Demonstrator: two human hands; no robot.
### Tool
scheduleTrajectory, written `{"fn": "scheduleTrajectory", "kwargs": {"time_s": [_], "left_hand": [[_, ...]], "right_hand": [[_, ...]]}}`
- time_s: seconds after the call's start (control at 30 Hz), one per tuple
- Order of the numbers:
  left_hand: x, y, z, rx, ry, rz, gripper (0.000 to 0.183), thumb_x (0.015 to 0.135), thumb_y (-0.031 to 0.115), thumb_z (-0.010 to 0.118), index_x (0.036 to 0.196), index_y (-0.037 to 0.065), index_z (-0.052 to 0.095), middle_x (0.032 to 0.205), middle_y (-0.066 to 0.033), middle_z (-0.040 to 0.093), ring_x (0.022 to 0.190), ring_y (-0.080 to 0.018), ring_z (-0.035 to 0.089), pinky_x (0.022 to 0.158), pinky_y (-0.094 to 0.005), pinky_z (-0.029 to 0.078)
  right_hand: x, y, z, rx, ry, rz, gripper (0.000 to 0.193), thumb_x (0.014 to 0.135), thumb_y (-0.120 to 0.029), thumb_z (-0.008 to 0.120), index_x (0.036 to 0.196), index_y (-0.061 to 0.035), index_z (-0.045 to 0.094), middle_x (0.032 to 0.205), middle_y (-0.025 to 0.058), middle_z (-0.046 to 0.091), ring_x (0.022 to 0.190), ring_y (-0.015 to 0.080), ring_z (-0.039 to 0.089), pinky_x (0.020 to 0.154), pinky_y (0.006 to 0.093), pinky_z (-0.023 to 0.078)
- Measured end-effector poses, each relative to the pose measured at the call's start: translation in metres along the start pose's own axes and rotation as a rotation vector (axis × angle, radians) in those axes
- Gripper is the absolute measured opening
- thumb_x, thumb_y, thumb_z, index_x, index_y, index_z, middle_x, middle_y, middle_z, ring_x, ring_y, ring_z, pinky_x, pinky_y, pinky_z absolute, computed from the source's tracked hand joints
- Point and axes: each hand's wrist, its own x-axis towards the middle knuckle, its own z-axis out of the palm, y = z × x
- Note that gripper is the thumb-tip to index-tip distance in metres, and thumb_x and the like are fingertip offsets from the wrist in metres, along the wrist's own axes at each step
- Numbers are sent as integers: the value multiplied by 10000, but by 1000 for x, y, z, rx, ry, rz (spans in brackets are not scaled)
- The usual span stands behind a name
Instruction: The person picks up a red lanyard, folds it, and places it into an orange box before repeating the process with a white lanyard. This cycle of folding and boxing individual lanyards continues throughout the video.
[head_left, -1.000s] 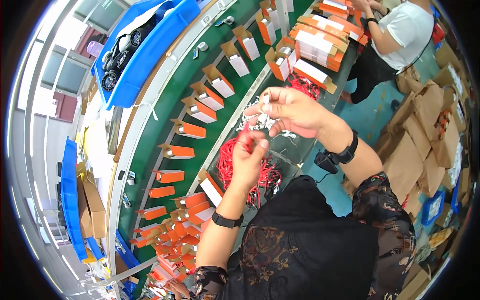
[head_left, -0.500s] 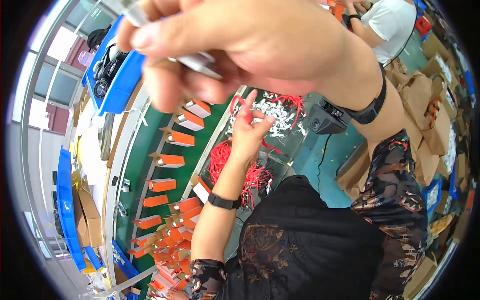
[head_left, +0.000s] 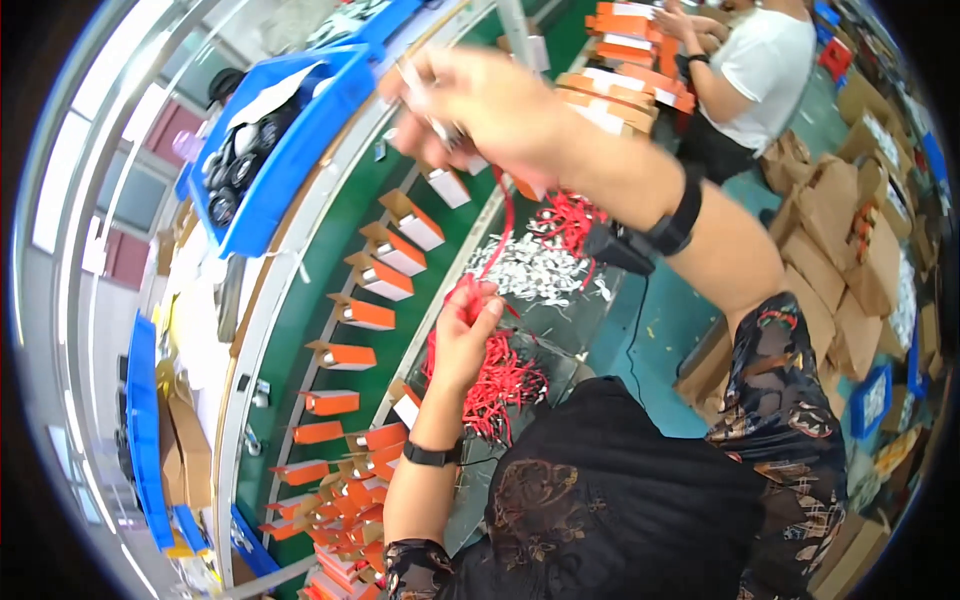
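Observation:
My right hand [head_left: 490,105] is raised over the conveyor, smeared by motion, its fingers closed around a thin white piece [head_left: 424,98] whose kind I cannot make out. A red strap [head_left: 507,215] runs down from beside this hand toward my left hand [head_left: 463,335]. The left fingers are pinched on red strap, just above a tangled pile of red straps [head_left: 505,395] with black ends. Farther along the bench is a heap of small white cable-like pieces [head_left: 540,268], with more red straps [head_left: 572,218] beside it.
Orange boxes with open flaps [head_left: 365,313] line the green conveyor [head_left: 285,380], crowding at its near end. A blue bin [head_left: 245,215] of black round parts stands at left. A co-worker [head_left: 765,65] works beyond stacked orange boxes. Brown paper bags [head_left: 815,250] lie at right.
My right hand has moved up and away from the camera. My left hand has drawn nearer and closed on red strap; a strap is now stretched between the hands.

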Motion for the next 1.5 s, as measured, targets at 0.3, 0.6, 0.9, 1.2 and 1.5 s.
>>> {"fn": "scheduleTrajectory", "kwargs": {"time_s": [0.3,0.6,0.9,1.2,1.5], "left_hand": [[-53,61,-54,129,305,36,121,889,92,676,945,4,615,813,9,628,692,-38,540,628,-182,425],[-76,88,-81,273,549,83,79,906,54,647,948,-8,621,799,-3,634,639,-52,560,565,-201,455],[-131,43,-99,15,841,-31,90,880,49,671,937,-19,661,831,-2,657,749,-56,576,688,-209,456],[-154,14,-104,-143,1078,113,81,865,39,682,924,-16,685,831,-13,672,732,-62,580,678,-209,460],[-178,12,-135,-162,920,151,83,865,31,684,937,-10,674,847,-29,683,770,-84,621,700,-229,495]], "right_hand": [[-44,169,57,-65,-445,237,559,870,-105,619,1397,-32,445,948,-3,554,852,62,539,768,239,474],[-53,216,102,499,-939,618,372,882,-165,613,1211,5,578,774,-31,546,590,38,422,517,200,335],[-42,213,146,-331,-836,90,369,976,-341,561,799,-20,596,786,20,497,763,124,514,674,288,420],[-53,203,192,-61,-885,470,254,910,-257,689,860,-32,583,775,-18,511,724,64,479,644,239,415],[-72,229,236,-286,-886,377,272,929,-276,634,857,-14,653,736,46,602,666,81,528,597,313,428]]}}
